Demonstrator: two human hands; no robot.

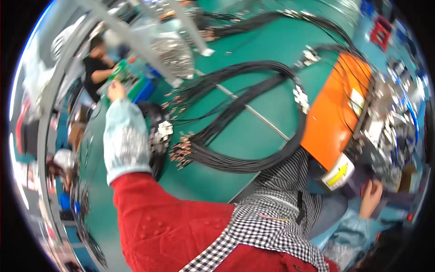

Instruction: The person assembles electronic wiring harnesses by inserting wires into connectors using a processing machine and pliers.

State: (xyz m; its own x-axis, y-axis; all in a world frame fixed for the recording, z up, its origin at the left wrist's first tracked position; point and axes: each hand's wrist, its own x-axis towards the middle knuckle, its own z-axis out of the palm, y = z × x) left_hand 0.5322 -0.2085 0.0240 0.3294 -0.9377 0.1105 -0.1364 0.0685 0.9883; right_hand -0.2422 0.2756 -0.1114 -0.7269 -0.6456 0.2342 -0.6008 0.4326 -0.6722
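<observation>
My left arm, in a pale blue sleeve cover over red, reaches out to the far left. My left hand (117, 91) is small and blurred beside a blue and green bin (144, 89); its fingers look curled, but what they hold is unclear. Low on the right, my right hand (371, 198) has its fingers bent in against a dark piece with a bit of red, near the end of an orange machine (330, 115). A large looped bundle of black cables (253, 164) with white connectors (300, 99) and copper-coloured ends (182, 151) lies between my arms.
More black cables (253, 21) lie along the far side of the green table (199, 188). A second cable coil (157, 158) sits under my left forearm. Grey frame posts (129, 43) rise at the left, with another person (96, 68) beyond. Metal parts (385, 124) crowd the right.
</observation>
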